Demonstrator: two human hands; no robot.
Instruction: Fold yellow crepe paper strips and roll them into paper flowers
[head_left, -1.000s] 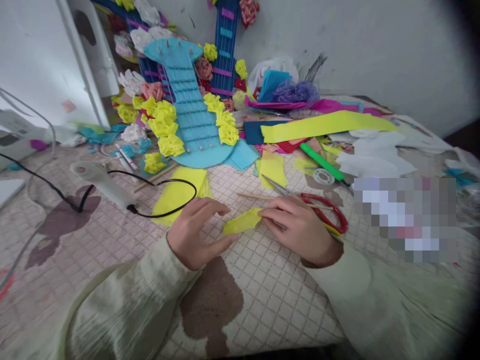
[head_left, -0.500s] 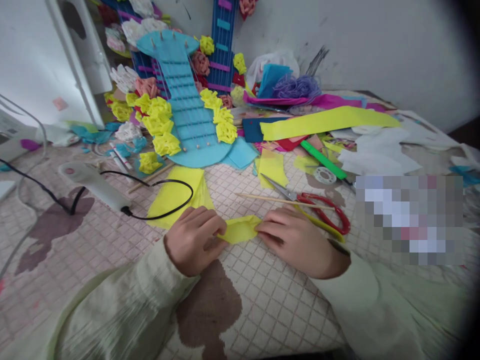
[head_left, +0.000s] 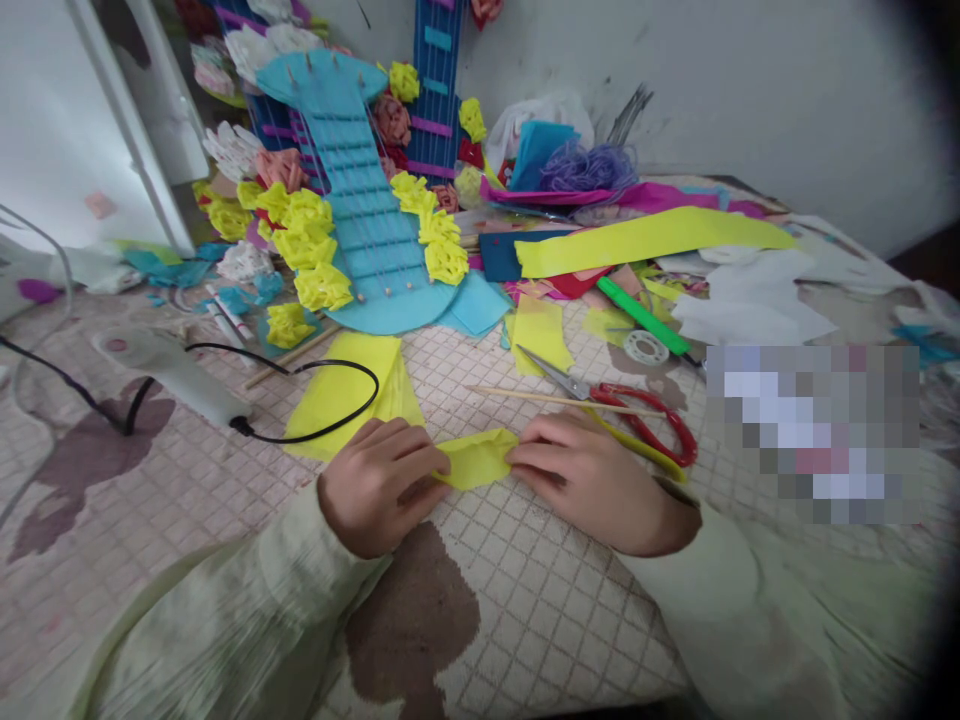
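Observation:
Between my two hands a folded strip of yellow tissue paper (head_left: 478, 458) is stretched just over the checked tabletop. My left hand (head_left: 384, 482) pinches its left end, and my right hand (head_left: 592, 482) pinches the right end. Behind my left hand lies a stack of yellow paper sheets (head_left: 360, 380). Beyond my right hand rest scissors (head_left: 675, 420) with red and yellow handles, a thin wooden stick (head_left: 540, 399) lying across them.
A white glue gun (head_left: 176, 375) with a black cord is at the left. Behind stands a blue paper guitar shape (head_left: 375, 200) with yellow paper flowers (head_left: 319, 285). Further right are a green cutter (head_left: 641, 318), a white spool (head_left: 646, 347), a long yellow strip (head_left: 652, 240) and purple yarn (head_left: 589, 167).
The view has shifted slightly, moving the background a little left. Both hands keep their pinch on the yellow strip, which is nearly unchanged.

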